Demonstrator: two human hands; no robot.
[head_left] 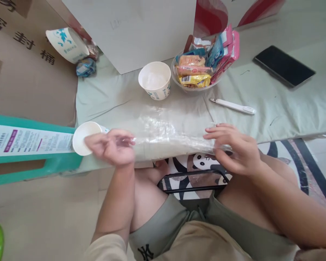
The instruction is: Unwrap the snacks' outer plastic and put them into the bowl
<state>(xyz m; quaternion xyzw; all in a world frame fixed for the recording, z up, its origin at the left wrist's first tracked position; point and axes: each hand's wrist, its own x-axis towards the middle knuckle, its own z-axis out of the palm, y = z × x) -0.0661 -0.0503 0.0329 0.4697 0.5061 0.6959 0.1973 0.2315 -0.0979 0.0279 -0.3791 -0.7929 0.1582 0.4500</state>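
Pale cloth (277,108); bowl (197,88) of snack packets (192,65); plastic film (163,127) between hands (115,148) (238,150).

1. Clear plastic sheet (163,128): thin, colourless and see-through, with bright glare and fine wrinkles across its middle
2. Spread sideways, creased, its left end pinched in the left hand (115,146), its right end reaching the right hand (235,148)
3. Roughly flat, along the near edge of the cloth-covered table (111,96)

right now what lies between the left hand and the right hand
In the head view, clear crinkled plastic lies over the pale green cloth between the left hand and right hand.
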